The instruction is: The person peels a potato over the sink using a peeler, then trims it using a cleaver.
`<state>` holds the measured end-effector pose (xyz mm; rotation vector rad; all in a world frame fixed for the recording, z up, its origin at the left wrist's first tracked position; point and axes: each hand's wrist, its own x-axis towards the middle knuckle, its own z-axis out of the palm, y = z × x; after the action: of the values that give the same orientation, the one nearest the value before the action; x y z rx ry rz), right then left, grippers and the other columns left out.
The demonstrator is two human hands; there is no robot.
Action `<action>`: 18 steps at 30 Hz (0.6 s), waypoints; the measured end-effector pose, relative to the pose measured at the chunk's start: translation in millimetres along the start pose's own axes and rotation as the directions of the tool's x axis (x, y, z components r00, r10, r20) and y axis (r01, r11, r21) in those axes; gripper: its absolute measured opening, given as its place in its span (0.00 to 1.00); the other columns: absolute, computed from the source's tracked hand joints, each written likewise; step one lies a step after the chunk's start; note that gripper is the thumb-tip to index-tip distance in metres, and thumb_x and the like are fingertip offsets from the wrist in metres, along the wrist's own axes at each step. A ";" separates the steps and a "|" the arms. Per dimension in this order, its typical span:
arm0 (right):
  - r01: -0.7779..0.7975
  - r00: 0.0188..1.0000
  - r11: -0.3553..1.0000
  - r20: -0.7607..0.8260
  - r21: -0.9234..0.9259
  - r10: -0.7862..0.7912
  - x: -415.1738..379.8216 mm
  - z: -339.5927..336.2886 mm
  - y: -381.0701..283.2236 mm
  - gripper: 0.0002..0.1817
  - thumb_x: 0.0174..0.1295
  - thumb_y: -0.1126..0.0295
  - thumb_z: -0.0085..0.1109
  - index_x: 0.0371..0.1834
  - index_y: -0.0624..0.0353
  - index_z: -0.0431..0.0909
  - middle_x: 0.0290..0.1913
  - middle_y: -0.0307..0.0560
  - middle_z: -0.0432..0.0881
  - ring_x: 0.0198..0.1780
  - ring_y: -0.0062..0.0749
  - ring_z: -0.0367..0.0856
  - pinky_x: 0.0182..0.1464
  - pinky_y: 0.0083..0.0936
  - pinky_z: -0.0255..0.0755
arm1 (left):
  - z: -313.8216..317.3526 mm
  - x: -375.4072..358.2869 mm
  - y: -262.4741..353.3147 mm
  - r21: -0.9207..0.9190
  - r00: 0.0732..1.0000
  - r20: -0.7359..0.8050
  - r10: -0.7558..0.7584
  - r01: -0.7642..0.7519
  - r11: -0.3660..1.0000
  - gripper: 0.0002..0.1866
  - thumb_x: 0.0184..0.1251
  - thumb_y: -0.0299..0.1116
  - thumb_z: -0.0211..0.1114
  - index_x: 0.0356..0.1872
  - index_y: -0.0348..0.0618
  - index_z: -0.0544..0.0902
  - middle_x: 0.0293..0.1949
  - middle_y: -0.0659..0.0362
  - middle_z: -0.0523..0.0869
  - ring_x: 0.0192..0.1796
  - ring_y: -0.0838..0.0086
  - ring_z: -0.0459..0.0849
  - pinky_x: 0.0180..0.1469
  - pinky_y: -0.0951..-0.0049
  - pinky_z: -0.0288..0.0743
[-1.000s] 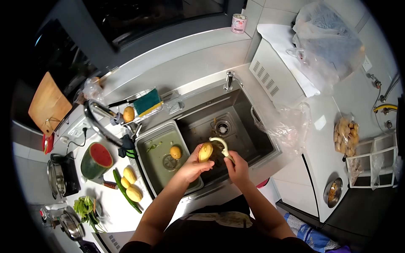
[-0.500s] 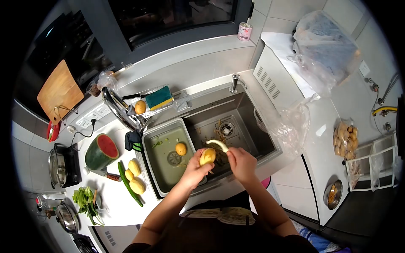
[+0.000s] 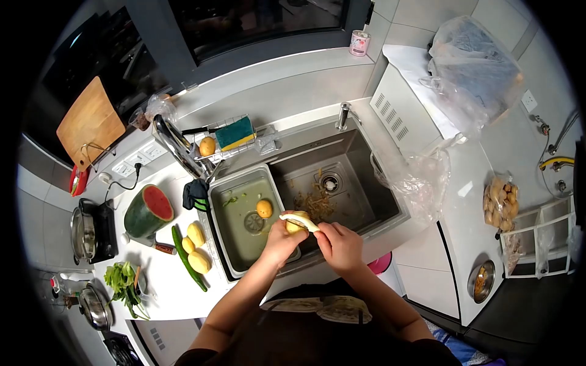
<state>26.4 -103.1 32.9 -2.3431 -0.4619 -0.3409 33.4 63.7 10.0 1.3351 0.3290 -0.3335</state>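
My left hand (image 3: 281, 241) is closed round a yellow potato (image 3: 294, 226), over the divider between the two sink basins. A pale curved peeler (image 3: 303, 220) lies across the top of that potato, its handle pinched in my right hand (image 3: 340, 246). In the right basin (image 3: 360, 177), brown peelings (image 3: 314, 203) are heaped near the drain. The left basin (image 3: 235, 247) holds water, another potato (image 3: 264, 208) and a few green scraps.
Peeled potatoes (image 3: 198, 262), a long green pepper (image 3: 188, 259), a cut watermelon (image 3: 148, 211) and leafy greens (image 3: 124, 287) are on the left counter. A chrome faucet (image 3: 174, 146) stands behind the left basin. Plastic bags (image 3: 421, 183) lie at the right.
My right hand has moved left and slightly down, bringing the peeler onto the potato. The view has shifted slightly, and more of the peelings now shows.
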 end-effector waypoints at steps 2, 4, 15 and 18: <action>0.020 0.998 0.998 -0.066 -0.057 -0.024 -0.3 3.3 6.3 0.04 0.60 0.65 0.63 0.35 0.50 0.80 0.27 0.42 0.78 0.27 0.41 0.80 0.27 0.35 0.72 | 0.9 -2.8 0.9 0.005 1.000 -0.009 0.013 -0.013 1.000 0.22 0.53 0.23 0.67 0.51 0.37 0.75 0.41 0.59 0.83 0.46 0.75 0.80 0.52 0.76 0.73; -0.093 0.993 0.981 -0.093 -0.170 0.078 -3.5 11.0 48.4 0.04 0.61 0.64 0.62 0.35 0.50 0.80 0.29 0.42 0.80 0.29 0.43 0.80 0.29 0.37 0.73 | 1.7 -6.2 -0.2 0.099 0.994 -0.013 0.108 -0.106 0.989 0.21 0.54 0.21 0.66 0.50 0.41 0.74 0.34 0.66 0.79 0.26 0.87 0.71 0.23 0.86 0.61; -0.033 0.998 0.998 0.046 0.060 0.031 -0.5 -1.8 0.7 0.07 0.59 0.67 0.64 0.37 0.55 0.80 0.30 0.45 0.81 0.30 0.46 0.81 0.31 0.37 0.72 | -0.9 -1.0 -6.5 0.135 0.988 -0.063 0.139 -0.130 0.982 0.19 0.51 0.25 0.67 0.47 0.35 0.78 0.38 0.57 0.84 0.42 0.73 0.82 0.48 0.73 0.74; -0.054 0.996 0.995 0.075 0.088 0.048 -1.3 -0.4 -0.3 0.07 0.59 0.67 0.64 0.37 0.56 0.79 0.30 0.45 0.81 0.30 0.46 0.80 0.30 0.37 0.72 | -7.1 3.4 -13.3 0.144 0.981 -0.030 0.191 -0.185 0.972 0.21 0.50 0.25 0.67 0.49 0.35 0.77 0.38 0.57 0.84 0.43 0.73 0.82 0.49 0.74 0.74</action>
<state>25.0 -103.5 32.9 -2.2813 -0.4424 -0.2065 30.6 67.8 -4.7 1.5012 0.2156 -0.1706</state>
